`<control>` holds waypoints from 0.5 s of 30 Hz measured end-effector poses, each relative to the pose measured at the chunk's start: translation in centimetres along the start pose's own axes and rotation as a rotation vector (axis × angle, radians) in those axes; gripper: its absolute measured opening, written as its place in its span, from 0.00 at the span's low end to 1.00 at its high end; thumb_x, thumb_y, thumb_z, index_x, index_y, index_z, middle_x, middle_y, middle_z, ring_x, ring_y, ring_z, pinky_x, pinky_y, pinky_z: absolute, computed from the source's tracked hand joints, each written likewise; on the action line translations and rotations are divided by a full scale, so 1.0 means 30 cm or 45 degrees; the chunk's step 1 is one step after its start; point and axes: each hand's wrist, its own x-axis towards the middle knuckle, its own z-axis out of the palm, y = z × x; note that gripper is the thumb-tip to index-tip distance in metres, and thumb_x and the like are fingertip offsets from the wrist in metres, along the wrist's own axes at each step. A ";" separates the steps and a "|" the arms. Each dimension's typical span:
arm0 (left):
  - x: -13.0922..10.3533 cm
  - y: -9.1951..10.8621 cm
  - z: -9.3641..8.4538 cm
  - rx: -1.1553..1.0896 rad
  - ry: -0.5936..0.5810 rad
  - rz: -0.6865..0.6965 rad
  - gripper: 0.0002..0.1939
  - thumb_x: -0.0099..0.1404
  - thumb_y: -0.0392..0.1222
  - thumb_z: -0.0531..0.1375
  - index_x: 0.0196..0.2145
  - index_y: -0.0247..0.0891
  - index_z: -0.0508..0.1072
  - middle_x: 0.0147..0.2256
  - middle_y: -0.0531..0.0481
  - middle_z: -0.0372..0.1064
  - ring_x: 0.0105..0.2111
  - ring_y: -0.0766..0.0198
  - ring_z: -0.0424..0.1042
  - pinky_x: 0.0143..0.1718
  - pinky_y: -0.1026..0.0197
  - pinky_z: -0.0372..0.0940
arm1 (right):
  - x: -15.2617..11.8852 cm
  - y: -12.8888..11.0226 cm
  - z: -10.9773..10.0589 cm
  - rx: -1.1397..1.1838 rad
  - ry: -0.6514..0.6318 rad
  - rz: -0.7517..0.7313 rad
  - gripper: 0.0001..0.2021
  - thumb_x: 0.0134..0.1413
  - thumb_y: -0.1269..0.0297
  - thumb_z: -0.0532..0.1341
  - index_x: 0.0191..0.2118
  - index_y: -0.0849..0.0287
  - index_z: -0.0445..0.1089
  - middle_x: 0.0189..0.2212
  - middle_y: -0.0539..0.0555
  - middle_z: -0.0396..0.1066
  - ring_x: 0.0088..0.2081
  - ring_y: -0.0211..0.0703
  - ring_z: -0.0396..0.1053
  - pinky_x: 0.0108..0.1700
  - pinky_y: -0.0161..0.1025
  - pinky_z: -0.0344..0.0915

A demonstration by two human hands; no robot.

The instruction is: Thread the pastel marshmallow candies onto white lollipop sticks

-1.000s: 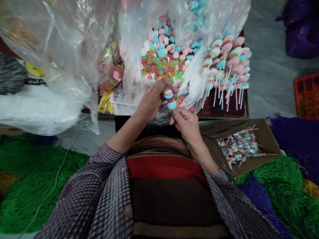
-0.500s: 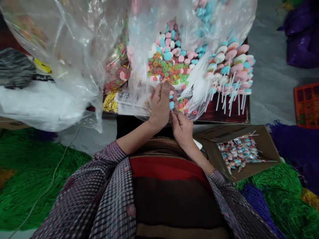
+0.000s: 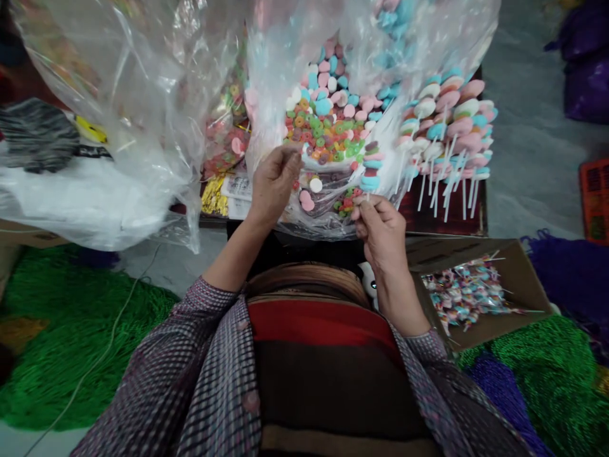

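Note:
My right hand [image 3: 383, 231] pinches the white stick of a candy skewer [image 3: 372, 166], which stands upright with blue, pink and dark pieces stacked on it. To the left, my left hand [image 3: 276, 181] is raised at the near edge of the clear candy bag, thumb and fingers pressed together; what they hold, if anything, is too small to make out. Loose ring candies [image 3: 323, 133] in green, orange and red lie in the bag beyond my hands, with pink, blue and white candies [image 3: 328, 82] behind them. White sticks [image 3: 387, 149] lie right of the rings.
Finished-looking skewers [image 3: 450, 127] are piled at the table's right. Below them, an open cardboard box [image 3: 521, 285] holds wrapped candies. Clear plastic bags [image 3: 157, 114] cover the left. Green strands [image 3: 90, 330] lie on the floor, and an orange crate [image 3: 594, 200] stands far right.
My hands have moved apart, left hand to the left and right hand to the right with the skewer. The skewer, partly hidden between them before, now shows fully.

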 end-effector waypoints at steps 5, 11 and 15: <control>-0.033 -0.006 -0.054 0.927 -0.274 0.132 0.11 0.75 0.45 0.57 0.42 0.41 0.79 0.39 0.46 0.79 0.45 0.56 0.76 0.51 0.52 0.68 | 0.085 -0.006 0.050 -0.449 0.002 -0.188 0.10 0.61 0.56 0.64 0.38 0.56 0.78 0.28 0.48 0.74 0.28 0.37 0.67 0.33 0.36 0.63; -0.103 0.047 -0.028 1.410 -0.457 0.092 0.11 0.74 0.42 0.58 0.47 0.41 0.79 0.49 0.40 0.77 0.53 0.46 0.72 0.56 0.45 0.65 | 0.154 -0.041 0.144 -1.246 -0.197 -0.297 0.15 0.67 0.63 0.58 0.52 0.57 0.79 0.40 0.57 0.82 0.41 0.50 0.77 0.44 0.42 0.66; -0.111 0.035 -0.047 1.396 -0.470 0.116 0.09 0.74 0.42 0.57 0.42 0.41 0.78 0.47 0.42 0.77 0.51 0.48 0.72 0.56 0.46 0.64 | 0.143 -0.071 0.179 -1.483 -0.297 -0.219 0.16 0.67 0.62 0.58 0.53 0.58 0.79 0.41 0.60 0.83 0.43 0.54 0.77 0.43 0.43 0.65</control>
